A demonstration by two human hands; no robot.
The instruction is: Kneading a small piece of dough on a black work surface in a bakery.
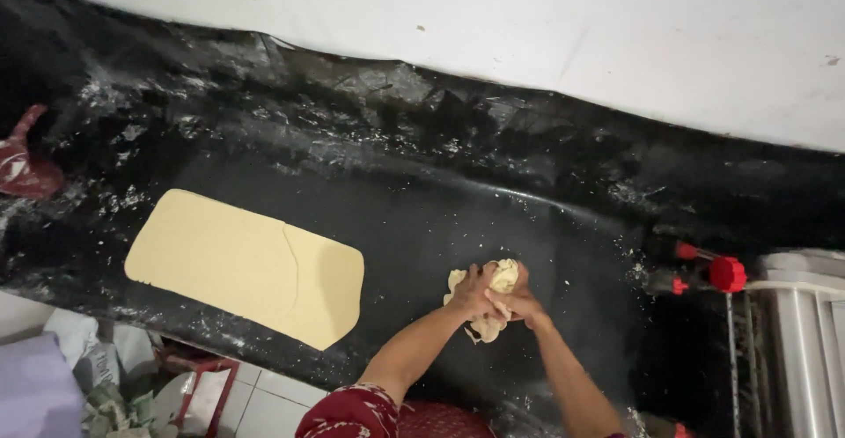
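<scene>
Both hands press together on a crumpled lump of pale dough lying on the black plastic-covered work surface. My left hand grips the lump from the left side. My right hand clasps it from the right, its fingers overlapping the left hand's. To the left lies a flat rolled rectangular sheet of pale yellow dough with a crack near its right third.
A red scoop lies at the far left edge. A dough roller machine with red knobs and metal rollers stands at the right. White wall behind. A red stool frame and bags sit on the tiled floor below.
</scene>
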